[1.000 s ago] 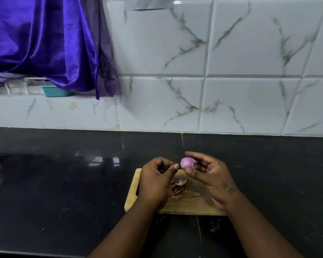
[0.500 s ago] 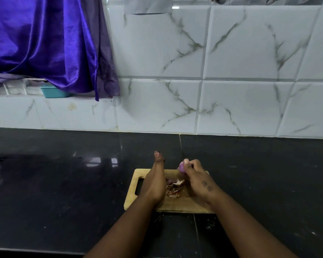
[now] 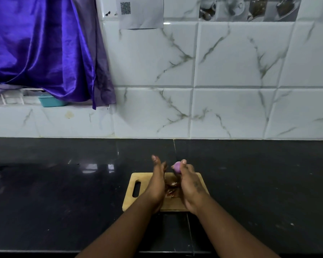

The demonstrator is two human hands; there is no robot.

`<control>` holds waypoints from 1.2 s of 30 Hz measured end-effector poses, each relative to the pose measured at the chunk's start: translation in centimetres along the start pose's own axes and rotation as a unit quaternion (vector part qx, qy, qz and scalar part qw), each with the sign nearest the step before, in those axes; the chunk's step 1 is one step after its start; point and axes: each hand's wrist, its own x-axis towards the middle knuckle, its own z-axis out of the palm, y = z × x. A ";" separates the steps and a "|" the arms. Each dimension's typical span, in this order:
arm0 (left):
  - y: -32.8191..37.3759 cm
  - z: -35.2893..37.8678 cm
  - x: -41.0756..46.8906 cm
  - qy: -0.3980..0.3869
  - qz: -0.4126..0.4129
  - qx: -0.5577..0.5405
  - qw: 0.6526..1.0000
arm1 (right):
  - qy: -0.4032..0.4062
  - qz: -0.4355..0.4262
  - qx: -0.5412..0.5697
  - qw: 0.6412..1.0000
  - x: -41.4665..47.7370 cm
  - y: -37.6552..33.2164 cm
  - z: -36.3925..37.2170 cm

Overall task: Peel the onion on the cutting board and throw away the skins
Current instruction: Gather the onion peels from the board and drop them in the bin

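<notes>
Gripping the peeled purple onion (image 3: 177,167) above the wooden cutting board (image 3: 138,198), the right hand (image 3: 191,189) has its fingers clenched round it; the left hand (image 3: 157,185) is spread flat, empty. Skins (image 3: 172,189) lie on the board between them, on the black bench (image 3: 63,192).

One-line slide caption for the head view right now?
Right hand holds a small peeled purple onion above the wooden cutting board; open left hand beside loose brown skins.

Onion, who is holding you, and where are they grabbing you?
The right hand holds the small purple onion by its lower side, thumb over the top, above the cutting board. The left hand is open and holds nothing.
</notes>
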 end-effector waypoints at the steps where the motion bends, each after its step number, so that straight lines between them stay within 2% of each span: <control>1: 0.0 0.2 -0.1 -0.004 0.004 0.013 1.000 | -0.011 0.011 0.014 1.000 -0.1 0.1 0.3; 3: -0.3 0.1 -0.1 0.022 0.038 0.074 0.996 | -0.005 0.013 0.044 0.999 0.0 0.2 0.4; 4: -0.7 -0.3 0.3 0.060 0.066 0.158 0.983 | 0.012 0.004 0.052 0.999 0.4 0.2 0.2; 6: -1.1 -1.2 0.8 0.068 0.105 0.362 0.924 | 0.045 -0.017 0.059 0.997 1.0 0.3 -0.3; 8: -1.4 -1.4 1.2 -0.017 0.112 0.506 0.855 | 0.069 -0.023 0.088 0.993 1.1 0.4 -0.5; 10: -1.7 -1.1 1.4 -0.088 0.119 0.603 0.784 | 0.082 -0.020 0.117 0.989 1.0 0.5 -0.7; 12: -1.7 -1.0 1.4 -0.104 0.114 0.651 0.743 | 0.088 -0.018 0.146 0.985 0.9 0.4 -0.9; 16: -1.5 -1.4 0.4 -0.108 0.113 0.694 0.703 | 0.090 -0.027 0.169 0.981 0.9 0.2 -1.0; 20: -1.8 -1.2 -0.1 -0.070 0.140 0.697 0.700 | 0.085 -0.039 0.136 0.986 0.3 0.2 -0.7; 23: -2.1 -0.6 -1.2 -0.028 0.163 0.709 0.685 | 0.085 -0.041 0.092 0.991 -0.1 0.1 -0.5; 25: -2.5 -0.1 -2.0 -0.002 0.175 0.701 0.691 | 0.078 -0.032 0.062 0.995 -0.5 0.3 -0.3; 29: -3.0 0.1 -3.5 0.057 0.210 0.649 0.729 | 0.062 -0.001 0.040 0.997 -1.9 0.4 0.3; 30: -3.1 0.1 -3.6 0.077 0.218 0.620 0.750 | 0.064 0.011 0.039 0.997 -2.4 0.4 0.5; 32: -3.2 0.1 -3.7 0.148 0.214 0.518 0.815 | 0.070 0.034 0.051 0.996 -3.3 0.5 0.9; 34: -2.9 0.5 -3.7 0.240 0.162 0.364 0.885 | 0.071 0.062 0.083 0.992 -4.0 0.9 1.5; 36: -2.5 1.3 -3.7 0.301 0.083 0.158 0.937 | 0.060 0.092 0.149 0.983 -5.0 1.1 2.4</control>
